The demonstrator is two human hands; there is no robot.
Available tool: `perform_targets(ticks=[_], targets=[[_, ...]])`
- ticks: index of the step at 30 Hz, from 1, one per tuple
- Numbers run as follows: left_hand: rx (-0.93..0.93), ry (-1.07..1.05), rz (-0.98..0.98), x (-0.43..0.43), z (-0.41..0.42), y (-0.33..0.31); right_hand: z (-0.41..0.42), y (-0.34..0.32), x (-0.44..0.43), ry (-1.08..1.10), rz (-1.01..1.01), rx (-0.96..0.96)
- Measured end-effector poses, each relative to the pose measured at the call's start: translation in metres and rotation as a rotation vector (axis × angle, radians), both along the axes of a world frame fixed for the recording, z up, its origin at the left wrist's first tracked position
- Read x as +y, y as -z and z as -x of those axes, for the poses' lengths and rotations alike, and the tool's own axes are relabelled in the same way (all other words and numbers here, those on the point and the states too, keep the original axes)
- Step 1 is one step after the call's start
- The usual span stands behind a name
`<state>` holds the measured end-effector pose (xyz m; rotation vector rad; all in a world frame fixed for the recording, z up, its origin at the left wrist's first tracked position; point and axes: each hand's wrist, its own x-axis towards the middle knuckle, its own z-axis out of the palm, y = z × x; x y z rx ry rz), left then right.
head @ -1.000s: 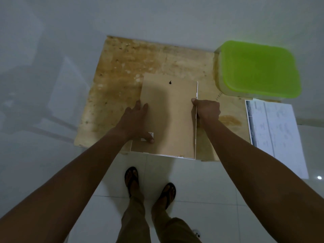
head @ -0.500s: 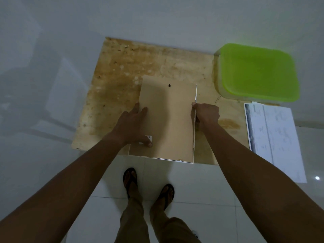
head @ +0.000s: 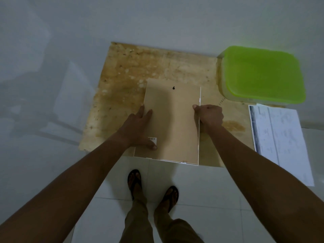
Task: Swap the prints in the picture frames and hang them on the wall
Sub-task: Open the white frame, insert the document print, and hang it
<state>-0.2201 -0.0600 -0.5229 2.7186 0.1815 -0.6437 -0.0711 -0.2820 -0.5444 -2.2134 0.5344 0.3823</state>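
A picture frame (head: pixel 175 123) lies face down on a stained plywood board (head: pixel 140 67), its tan backing board up, with a small black hanging hole near the far end and a thin white rim along the right and near edges. My left hand (head: pixel 140 127) lies flat on the backing's left side, thumb beside a small white barcode label (head: pixel 153 139). My right hand (head: pixel 209 116) is curled around the frame's right white edge, thumb on the backing. A print (head: pixel 278 137), white with pale text and a dark strip on its left side, lies loose to the right.
A plastic box with a bright green lid (head: pixel 263 74) stands at the board's far right, close to the wall. White floor tiles surround the board. My sandalled feet (head: pixel 152 185) stand just in front of the frame's near edge.
Both hands keep their hold on the frame. The view has shifted slightly; the frame and hands sit a little lower and closer in the picture.
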Motion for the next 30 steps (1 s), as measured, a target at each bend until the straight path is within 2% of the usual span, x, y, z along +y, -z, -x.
perform_targets(ticks=[2,4,7,9,11,15,17,20,23,28,30], targets=[[-0.001,-0.068,0.119,0.001,0.008,0.001,-0.006,-0.006,0.003,-0.134,0.13,-0.006],[-0.084,-0.227,0.271,0.0,0.018,0.007,-0.014,-0.018,0.014,-0.296,0.306,-0.087],[-0.276,-0.467,0.453,-0.001,0.043,0.019,-0.022,-0.031,0.045,-0.632,0.358,-0.201],[-0.315,-0.469,0.44,0.004,0.062,0.026,-0.018,-0.035,0.071,-0.93,0.392,-0.211],[-0.343,-0.379,0.427,0.009,0.079,0.027,-0.005,-0.038,0.097,-1.203,0.418,-0.208],[-0.296,-0.295,0.374,0.008,0.099,0.027,0.017,-0.033,0.124,-1.684,0.484,-0.26],[-0.419,-0.329,0.337,0.001,0.105,0.031,0.022,-0.031,0.127,-1.836,0.531,-0.3],[-0.555,-0.525,0.293,-0.011,0.115,0.039,0.024,-0.027,0.128,-1.956,0.58,-0.33],[-0.499,-0.727,0.332,-0.026,0.122,0.041,0.021,-0.022,0.131,-1.991,0.548,-0.34],[-0.399,-0.992,0.504,-0.058,0.124,0.028,0.019,-0.021,0.146,-2.021,0.51,-0.358],[-0.382,-1.228,0.678,-0.072,0.12,0.025,0.019,-0.021,0.149,-2.022,0.505,-0.334]])
